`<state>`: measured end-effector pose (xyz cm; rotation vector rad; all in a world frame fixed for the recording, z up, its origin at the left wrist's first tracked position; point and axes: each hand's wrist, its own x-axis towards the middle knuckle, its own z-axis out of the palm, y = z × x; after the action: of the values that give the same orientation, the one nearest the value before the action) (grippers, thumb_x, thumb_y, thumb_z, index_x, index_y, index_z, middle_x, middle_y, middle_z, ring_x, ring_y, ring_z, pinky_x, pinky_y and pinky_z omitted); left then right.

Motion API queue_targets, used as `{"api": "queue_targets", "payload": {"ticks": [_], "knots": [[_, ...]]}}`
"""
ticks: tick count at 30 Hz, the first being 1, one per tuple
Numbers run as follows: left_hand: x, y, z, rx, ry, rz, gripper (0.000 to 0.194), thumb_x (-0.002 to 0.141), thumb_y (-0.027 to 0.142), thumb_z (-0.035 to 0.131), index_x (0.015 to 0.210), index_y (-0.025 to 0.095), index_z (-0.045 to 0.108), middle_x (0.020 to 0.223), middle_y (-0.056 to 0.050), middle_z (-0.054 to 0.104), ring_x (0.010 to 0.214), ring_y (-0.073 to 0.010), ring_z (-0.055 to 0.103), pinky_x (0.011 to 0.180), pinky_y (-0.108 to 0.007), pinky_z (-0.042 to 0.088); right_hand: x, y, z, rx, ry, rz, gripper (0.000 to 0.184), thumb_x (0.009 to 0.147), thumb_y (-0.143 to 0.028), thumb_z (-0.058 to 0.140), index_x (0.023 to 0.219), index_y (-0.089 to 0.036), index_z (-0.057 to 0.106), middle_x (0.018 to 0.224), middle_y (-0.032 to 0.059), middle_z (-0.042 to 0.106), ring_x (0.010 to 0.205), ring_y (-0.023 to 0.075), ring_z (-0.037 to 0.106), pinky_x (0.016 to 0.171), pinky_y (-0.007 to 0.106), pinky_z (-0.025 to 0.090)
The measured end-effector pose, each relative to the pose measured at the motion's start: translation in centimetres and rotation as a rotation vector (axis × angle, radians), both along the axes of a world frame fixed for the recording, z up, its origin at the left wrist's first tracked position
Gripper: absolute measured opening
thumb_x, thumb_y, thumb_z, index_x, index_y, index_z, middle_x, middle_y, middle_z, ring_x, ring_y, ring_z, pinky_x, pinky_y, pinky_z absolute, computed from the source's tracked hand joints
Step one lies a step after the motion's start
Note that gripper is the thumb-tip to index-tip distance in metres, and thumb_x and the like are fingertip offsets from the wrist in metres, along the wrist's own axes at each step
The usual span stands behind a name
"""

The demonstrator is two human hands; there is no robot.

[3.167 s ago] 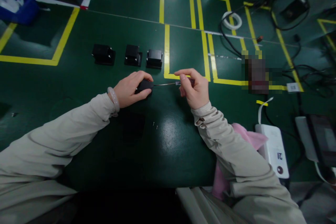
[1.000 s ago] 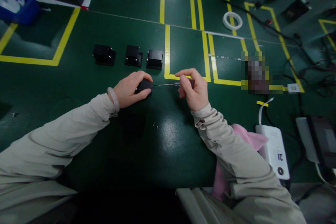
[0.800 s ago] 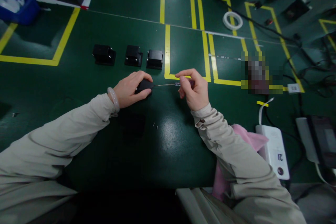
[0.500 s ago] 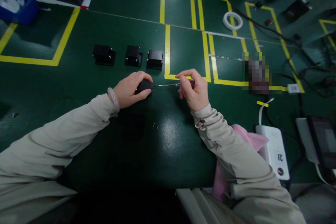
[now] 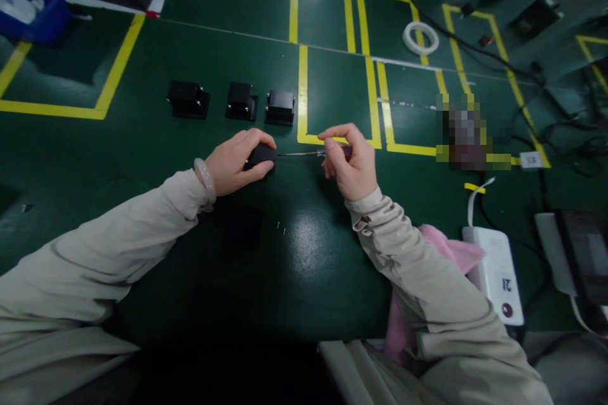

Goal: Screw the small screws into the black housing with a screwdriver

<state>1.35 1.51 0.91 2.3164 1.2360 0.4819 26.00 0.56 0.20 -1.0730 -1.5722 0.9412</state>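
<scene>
My left hand (image 5: 240, 161) is closed around a small black box-shaped part (image 5: 262, 154), steadying it on the green table. My right hand (image 5: 350, 161) grips the handle of a screwdriver (image 5: 300, 154) between thumb and fingers. Its thin metal shaft lies level and its tip meets the right side of the black part; the exact contact point is too small to make out. Two small screws (image 5: 281, 228) lie on the table below the hands. Beyond my left hand stand three similar black parts, among them a left one (image 5: 187, 99), a middle one (image 5: 241, 100) and a right one (image 5: 280, 106).
Yellow tape (image 5: 303, 92) marks rectangles on the table. A roll of white tape (image 5: 420, 38) lies at the back right, near black cables. By my right forearm are a pink cloth (image 5: 446, 247) and a white power bank-like box (image 5: 496, 275). A blue bin (image 5: 47, 12) sits far left.
</scene>
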Motion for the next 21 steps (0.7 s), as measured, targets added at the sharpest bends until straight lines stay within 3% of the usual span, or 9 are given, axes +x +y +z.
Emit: {"api": "queue_targets", "payload": {"ticks": [4, 10, 17, 21], "knots": [[-0.11, -0.01, -0.11, 0.015, -0.014, -0.012, 0.044, 0.09, 0.048, 0.046, 0.117, 0.015, 0.059, 0.114, -0.011, 0.065, 0.103, -0.0261, 0.061, 0.094, -0.042, 0.05, 0.0, -0.02, 0.09, -0.004, 0.019, 0.001, 0.039, 0.09, -0.063, 0.061, 0.101, -0.026, 0.054, 0.053, -0.0096, 0.049, 0.04, 0.0099, 0.048, 0.042, 0.028, 0.038], [-0.15, -0.02, -0.07, 0.016, 0.004, -0.011, 0.044, 0.09, 0.047, 0.046, 0.118, 0.016, 0.059, 0.115, -0.011, 0.065, 0.105, -0.0262, 0.061, 0.095, -0.042, 0.05, -0.02, 0.07, -0.24, -0.03, 0.039, 0.0, 0.04, 0.091, -0.066, 0.058, 0.095, -0.026, 0.056, 0.045, -0.0118, 0.037, 0.035, 0.0095, 0.04, 0.038, 0.028, 0.035], [-0.07, -0.01, -0.06, 0.006, 0.013, -0.002, 0.044, 0.09, 0.048, 0.045, 0.118, 0.017, 0.058, 0.114, -0.01, 0.064, 0.104, -0.0256, 0.06, 0.095, -0.041, 0.05, 0.07, 0.09, -0.19, 0.02, 0.003, 0.008, 0.04, 0.092, -0.064, 0.058, 0.104, -0.026, 0.052, 0.052, -0.0103, 0.047, 0.04, 0.0097, 0.047, 0.043, 0.029, 0.04], [-0.03, -0.03, 0.05, 0.006, 0.004, -0.002, 0.044, 0.089, 0.048, 0.045, 0.117, 0.017, 0.058, 0.114, -0.01, 0.064, 0.104, -0.0259, 0.061, 0.095, -0.041, 0.05, 0.04, 0.08, -0.38, -0.02, 0.036, -0.001, 0.04, 0.092, -0.065, 0.057, 0.101, -0.026, 0.054, 0.048, -0.0112, 0.041, 0.037, 0.0092, 0.042, 0.04, 0.029, 0.038]]}}
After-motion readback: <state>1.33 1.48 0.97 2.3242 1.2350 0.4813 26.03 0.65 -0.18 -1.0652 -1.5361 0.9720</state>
